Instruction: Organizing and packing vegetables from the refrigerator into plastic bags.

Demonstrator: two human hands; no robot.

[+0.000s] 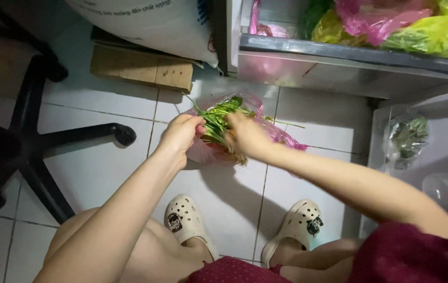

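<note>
White floor tiles (pixel 103 173) lie under a bunch of green herbs (pixel 221 119) in a pink plastic bag (pixel 281 137), held above cream clogs (pixel 184 219). Left hand (pixel 181 133) pinches the stems; right hand (pixel 247 137) grips the bunch. Pink and yellow bags (pixel 391 23) fill the open fridge drawer (pixel 349 58); a white sack (pixel 150 23) stands behind.

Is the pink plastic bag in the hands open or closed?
Open. Green stems stick out of the pink plastic bag at its top, and the left hand and right hand grip it there.
</note>
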